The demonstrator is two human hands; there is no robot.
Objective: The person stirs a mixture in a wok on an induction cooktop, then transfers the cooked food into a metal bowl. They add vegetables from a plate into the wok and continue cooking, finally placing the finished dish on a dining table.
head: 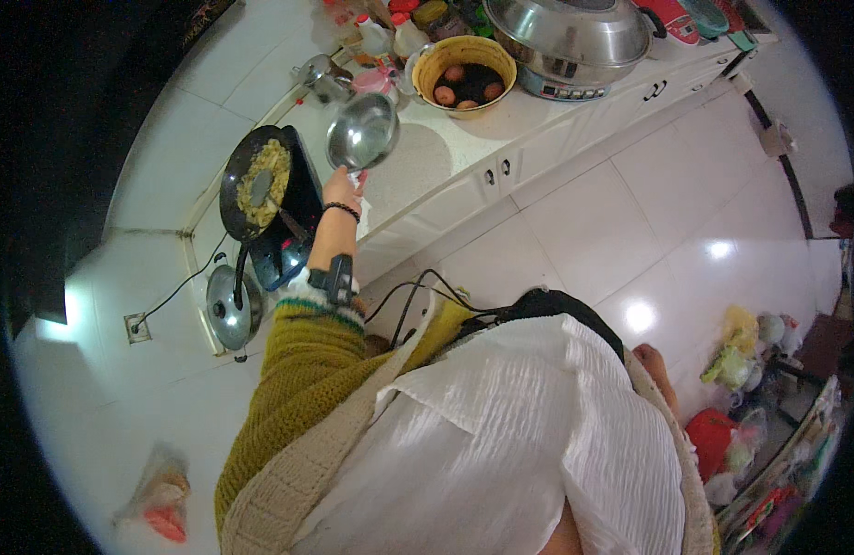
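Observation:
My left hand (344,189) grips the near rim of a shiny metal bowl (362,132), held tilted over the white countertop (406,177). A bit of white material shows at the fingers; what it is I cannot tell. Left of the hand, a black wok (231,198) of chopped yellowish food (271,163) sits on a black cooktop (278,260). A spatula (262,186) lies in the food, its handle over the wok's rim. What appears to be my right hand (649,357) hangs beside the cardigan, partly hidden, its fingers unclear.
Beyond the bowl stand a yellow pot (427,66) with eggs in dark liquid, a metal kettle (324,78), bottles (407,35) and a large lidded steamer (573,35). A lidded pan (226,312) is near the wok handle. Bags (736,361) lie at the right.

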